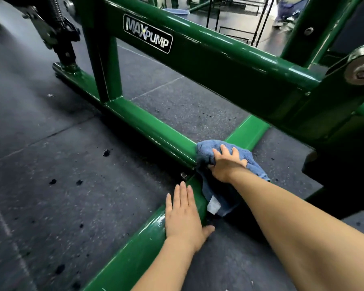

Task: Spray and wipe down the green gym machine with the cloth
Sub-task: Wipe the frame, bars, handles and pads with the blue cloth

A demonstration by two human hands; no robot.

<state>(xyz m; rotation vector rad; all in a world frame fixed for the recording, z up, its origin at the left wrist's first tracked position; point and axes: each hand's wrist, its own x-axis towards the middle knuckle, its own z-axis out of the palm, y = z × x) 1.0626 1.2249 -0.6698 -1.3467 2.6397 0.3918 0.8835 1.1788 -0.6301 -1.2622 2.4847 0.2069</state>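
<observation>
Right hand (226,163) grips blue cloth (214,151) on green frame (156,127); left hand (182,215) lies flat; speckled rubber floor (51,143).

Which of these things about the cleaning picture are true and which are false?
1. The right hand holds a blue cloth on the green floor bar. True.
2. The left hand grips a spray bottle. False: it lies flat on the green base bar and holds nothing; no spray bottle shows.
3. The badge on the upper bar reads MAXPUMP. True.
4. The cloth is red. False: it is blue, with a white tag hanging down.
5. The floor is light wood. False: it is dark speckled matting.
</observation>
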